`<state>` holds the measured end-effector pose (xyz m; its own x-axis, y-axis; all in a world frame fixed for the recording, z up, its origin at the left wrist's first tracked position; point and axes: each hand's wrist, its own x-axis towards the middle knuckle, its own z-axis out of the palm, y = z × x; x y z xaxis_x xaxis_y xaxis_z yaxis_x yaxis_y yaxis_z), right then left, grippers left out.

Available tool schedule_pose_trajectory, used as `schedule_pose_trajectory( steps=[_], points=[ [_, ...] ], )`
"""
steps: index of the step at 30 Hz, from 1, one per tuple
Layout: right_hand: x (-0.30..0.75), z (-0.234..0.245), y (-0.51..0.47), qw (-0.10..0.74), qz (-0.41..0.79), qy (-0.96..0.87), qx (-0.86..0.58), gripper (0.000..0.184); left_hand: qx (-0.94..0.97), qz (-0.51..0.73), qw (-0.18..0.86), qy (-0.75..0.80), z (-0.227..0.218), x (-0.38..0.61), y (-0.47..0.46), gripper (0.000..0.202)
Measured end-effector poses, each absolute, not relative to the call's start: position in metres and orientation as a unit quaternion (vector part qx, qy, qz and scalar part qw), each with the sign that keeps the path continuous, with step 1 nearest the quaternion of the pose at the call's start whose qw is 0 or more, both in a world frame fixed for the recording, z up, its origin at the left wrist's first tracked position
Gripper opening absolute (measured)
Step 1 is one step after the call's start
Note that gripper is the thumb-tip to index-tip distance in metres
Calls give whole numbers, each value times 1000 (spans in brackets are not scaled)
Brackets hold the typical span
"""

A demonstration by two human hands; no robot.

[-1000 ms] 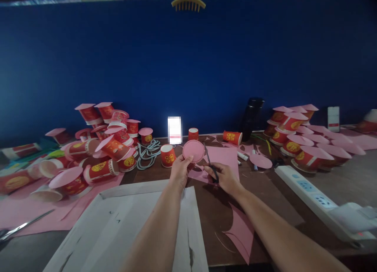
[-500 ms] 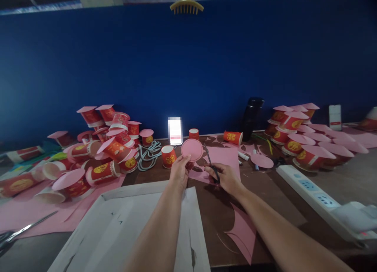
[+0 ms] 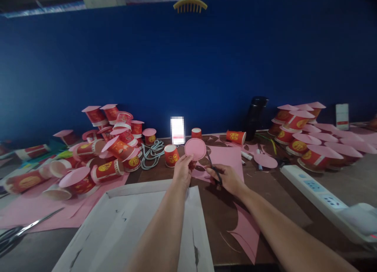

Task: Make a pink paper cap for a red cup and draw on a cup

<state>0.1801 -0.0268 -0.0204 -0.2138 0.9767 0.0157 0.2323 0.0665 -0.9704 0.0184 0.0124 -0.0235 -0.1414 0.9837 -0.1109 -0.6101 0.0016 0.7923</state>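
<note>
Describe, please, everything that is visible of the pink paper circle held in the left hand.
The pink paper circle is a flat round disc of plain pink, seemingly thin paper. It stands nearly upright, face toward the camera, above the table. The left hand pinches its lower left edge. The scissors in the right hand point up beside its right edge; contact cannot be told.

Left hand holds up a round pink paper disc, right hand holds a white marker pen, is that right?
Not quite. The head view shows the right hand holding dark-handled metal scissors, not a pen; the left hand does hold the round pink paper disc.
</note>
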Motion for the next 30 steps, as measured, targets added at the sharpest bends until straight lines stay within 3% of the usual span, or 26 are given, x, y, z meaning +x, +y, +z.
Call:
schedule_pose_trajectory(
  steps=[18, 30],
  points=[
    [178, -16, -31, 364, 476, -638, -484, 48, 275, 656, 598, 370, -21, 20, 11, 29],
    [176, -20, -27, 408, 507, -584, -485, 51, 265, 659, 589, 386, -21, 20, 11, 35]
  ],
)
